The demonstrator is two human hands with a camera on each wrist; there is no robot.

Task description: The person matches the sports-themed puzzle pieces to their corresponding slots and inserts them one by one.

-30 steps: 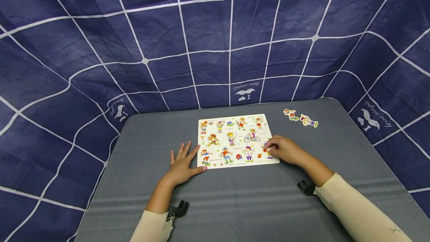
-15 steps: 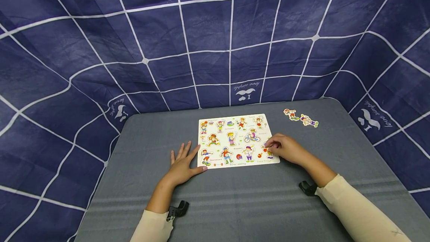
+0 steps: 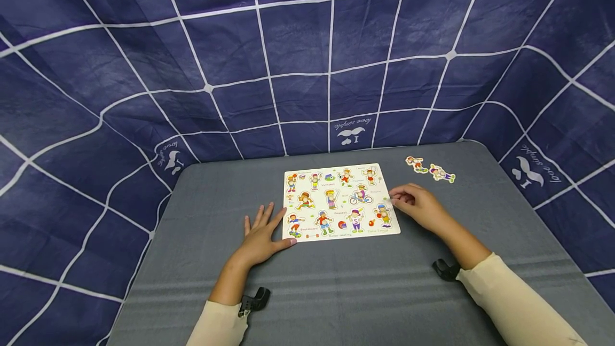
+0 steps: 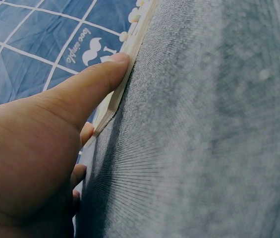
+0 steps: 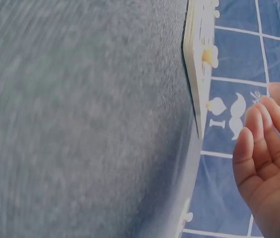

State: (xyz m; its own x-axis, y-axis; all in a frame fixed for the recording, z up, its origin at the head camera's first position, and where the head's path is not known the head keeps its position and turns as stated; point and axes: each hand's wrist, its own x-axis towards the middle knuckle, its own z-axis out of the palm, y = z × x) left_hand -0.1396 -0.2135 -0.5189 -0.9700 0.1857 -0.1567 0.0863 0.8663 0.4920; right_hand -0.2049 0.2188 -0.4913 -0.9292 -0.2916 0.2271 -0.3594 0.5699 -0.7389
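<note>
A white puzzle board [image 3: 343, 213] with printed sports figures lies flat on the grey table. My left hand [image 3: 261, 240] is spread at its near left corner. In the left wrist view the thumb [image 4: 97, 79] touches the board's edge [image 4: 121, 94]. A figure piece with a blue cap [image 3: 383, 215] sits at the board's near right. My right hand [image 3: 419, 208] hovers just off the right edge with loosely bent fingers [image 5: 244, 153] and holds nothing. In the right wrist view, knobs [image 5: 210, 56] stand up from the board [image 5: 194, 74].
Two loose figure pieces, one in red [image 3: 416, 164] and one in purple [image 3: 442, 173], lie beyond the board at the far right. A blue cloth with white lines [image 3: 298, 36] hangs behind the grey table [image 3: 336, 292] and along its sides.
My right hand has let go of the blue-capped figure piece and moved away to the right, uncovering it. The left hand has stayed in place.
</note>
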